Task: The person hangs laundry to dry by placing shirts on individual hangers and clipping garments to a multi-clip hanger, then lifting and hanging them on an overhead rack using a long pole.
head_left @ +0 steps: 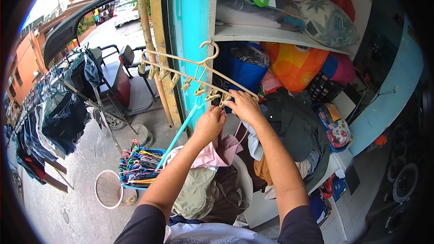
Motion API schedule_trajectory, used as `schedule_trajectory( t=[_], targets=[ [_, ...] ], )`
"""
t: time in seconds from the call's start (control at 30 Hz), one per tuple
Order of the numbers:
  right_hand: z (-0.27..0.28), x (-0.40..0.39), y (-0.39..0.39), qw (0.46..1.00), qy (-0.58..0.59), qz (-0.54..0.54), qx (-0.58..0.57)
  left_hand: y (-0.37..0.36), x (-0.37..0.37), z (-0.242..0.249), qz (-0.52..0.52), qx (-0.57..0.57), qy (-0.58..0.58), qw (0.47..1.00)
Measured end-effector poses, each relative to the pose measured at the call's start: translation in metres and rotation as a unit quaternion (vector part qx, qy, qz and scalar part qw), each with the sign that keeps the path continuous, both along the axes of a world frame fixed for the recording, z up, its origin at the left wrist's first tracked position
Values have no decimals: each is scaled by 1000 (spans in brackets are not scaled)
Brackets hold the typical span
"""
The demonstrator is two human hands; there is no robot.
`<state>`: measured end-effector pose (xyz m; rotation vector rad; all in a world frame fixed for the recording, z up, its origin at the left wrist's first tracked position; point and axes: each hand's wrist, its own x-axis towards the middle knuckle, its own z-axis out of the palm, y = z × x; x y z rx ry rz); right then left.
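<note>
A cream plastic hanger (199, 63) with a row of clips hangs by its hook near the edge of the turquoise post. My right hand (244, 107) is closed on a clip (224, 99) near the hanger's right end. Just below and left of it, my left hand (210, 122) is pinched at the top of a dark garment that hangs down beneath it; the fingertips are partly hidden. Under my hands lie a pink cloth (221, 152), an olive garment (194, 194) and dark brown clothes (226, 194).
Dark clothes (294, 131) are heaped at the right, below shelves (271, 36) of bags. At the left are a basket of hangers (142, 165), a white mesh bin (108, 190) and a rack of hanging shorts (63, 122). A turquoise pole (180, 133) leans by the post.
</note>
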<state>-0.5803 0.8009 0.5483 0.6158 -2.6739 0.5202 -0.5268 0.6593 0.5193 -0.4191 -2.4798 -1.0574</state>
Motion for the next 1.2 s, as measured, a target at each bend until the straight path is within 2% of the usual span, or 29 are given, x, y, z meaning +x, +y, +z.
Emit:
schedule_trajectory(
  t=[0.1,0.13,0.2,0.23,0.27,0.33,0.37,0.4,0.47,0.53,0.6,0.63,0.7,0.73,0.8,0.83,0.87,0.93,1.07,1.13,1.2],
  targets=[
    [6,-4,-2,996,-71,9,-61,-13,-6,4,46,17,24,998],
    [-3,-15,-3,991,-43,33,-125,-16,-8,6,53,26,27,998],
    [-9,-23,-3,983,-62,47,-168,-21,-12,4,52,36,36,997],
    [-9,-26,-4,961,-150,61,-223,-22,-13,2,35,51,44,997],
    [-11,-28,-5,961,-151,63,-222,-22,-15,0,18,66,53,996],
    [-16,-31,-7,928,-181,149,-288,-24,-20,-11,-3,97,9,995],
    [-18,-32,-6,894,-237,178,-335,-23,-20,-17,-61,277,-85,955],
    [-16,-26,-7,894,-239,178,-335,-22,-19,-22,-116,444,-176,871],
    [-8,-13,-9,835,-303,234,-395,-27,-17,-28,-137,471,-192,850],
    [-5,-11,-7,840,-320,247,-362,-27,-19,-37,-176,546,-230,786],
    [-2,-11,-6,835,-357,224,-354,-27,-21,-42,-174,546,-231,786],
    [-3,-11,-6,835,-356,224,-355,-27,-21,-44,-187,590,-246,746],
    [-9,-12,-7,852,-284,228,-376,-27,-21,-51,-198,656,-283,672],
    [-14,-17,-6,852,-284,228,-376,-28,-22,-56,-197,655,-283,672],
    [-17,-22,-5,897,-186,204,-345,-31,-24,-62,-303,666,-345,587],
    [-16,-21,-4,903,-176,189,-344,-30,-25,-64,-325,673,-361,558],
    [-16,-21,-4,903,-175,188,-344,-30,-26,-66,-325,672,-362,559],
    [-16,-19,-4,890,-216,199,-349,-27,-28,-69,-372,666,-379,524],
    [-17,-19,-6,883,-223,198,-363,-21,-27,-65,-374,659,-381,529],
    [-15,-18,-5,883,-226,205,-357,-21,-29,-63,-377,673,-392,501],
    [-12,-17,-5,877,-239,206,-363,-19,-31,-62,-380,670,-391,503]
  ],
)
